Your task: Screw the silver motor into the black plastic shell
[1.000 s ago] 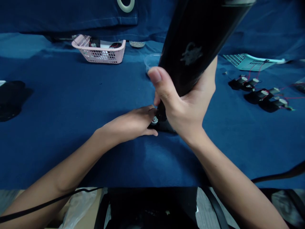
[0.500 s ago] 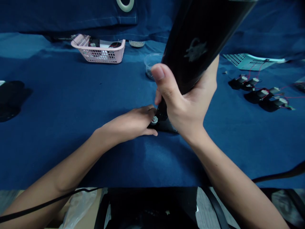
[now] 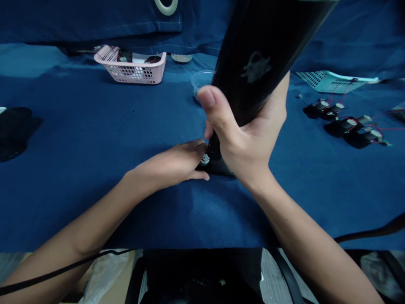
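Observation:
My right hand (image 3: 247,143) grips a large black cylindrical tool (image 3: 262,63) with a grey emblem, tilted up toward the top of the view. Its lower end meets a small black part (image 3: 217,167) lying on the blue cloth. My left hand (image 3: 167,166) holds that part from the left, its fingers on either side of a round white label (image 3: 205,159). My right hand and the tool hide much of the part.
A pink plastic basket (image 3: 131,69) holds dark items and wires at the back. A clear plastic cup (image 3: 201,80) stands behind the tool. Several black components with red wires (image 3: 346,126) lie at right, near a pale teal basket (image 3: 329,82). A dark cloth (image 3: 14,133) lies at far left.
The black tool and my right hand have shifted very slightly. My left hand and the small black part stay in place.

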`<move>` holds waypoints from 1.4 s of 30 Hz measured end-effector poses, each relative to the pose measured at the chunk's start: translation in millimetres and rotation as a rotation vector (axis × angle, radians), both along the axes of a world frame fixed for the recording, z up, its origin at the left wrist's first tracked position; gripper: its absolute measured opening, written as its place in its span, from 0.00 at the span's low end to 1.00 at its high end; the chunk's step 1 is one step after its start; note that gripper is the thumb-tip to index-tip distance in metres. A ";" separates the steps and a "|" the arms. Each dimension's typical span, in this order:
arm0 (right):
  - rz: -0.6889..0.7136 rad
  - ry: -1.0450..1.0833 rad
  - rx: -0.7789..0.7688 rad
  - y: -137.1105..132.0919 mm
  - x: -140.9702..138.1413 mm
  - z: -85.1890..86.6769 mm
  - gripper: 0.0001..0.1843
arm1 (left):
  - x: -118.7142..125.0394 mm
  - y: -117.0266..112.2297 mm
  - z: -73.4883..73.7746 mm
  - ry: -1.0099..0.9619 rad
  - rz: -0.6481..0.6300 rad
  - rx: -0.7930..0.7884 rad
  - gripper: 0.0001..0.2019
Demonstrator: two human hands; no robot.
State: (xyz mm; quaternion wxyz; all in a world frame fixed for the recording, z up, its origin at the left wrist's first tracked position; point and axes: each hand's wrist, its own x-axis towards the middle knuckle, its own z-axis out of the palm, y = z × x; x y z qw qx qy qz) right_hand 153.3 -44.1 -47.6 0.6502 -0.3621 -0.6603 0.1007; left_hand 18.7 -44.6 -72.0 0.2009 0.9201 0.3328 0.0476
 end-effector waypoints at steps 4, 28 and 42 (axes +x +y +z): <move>0.014 -0.027 -0.036 -2.0 0.3 1.5 0.20 | -0.2 -0.5 0.1 -0.023 -0.001 -0.001 0.32; 0.022 0.047 -0.019 0.2 1.1 3.4 0.22 | 0.6 0.0 2.7 0.000 0.002 -0.024 0.32; -0.007 0.011 0.029 2.7 1.7 -1.0 0.19 | 1.5 1.3 0.0 0.000 -0.025 -0.001 0.29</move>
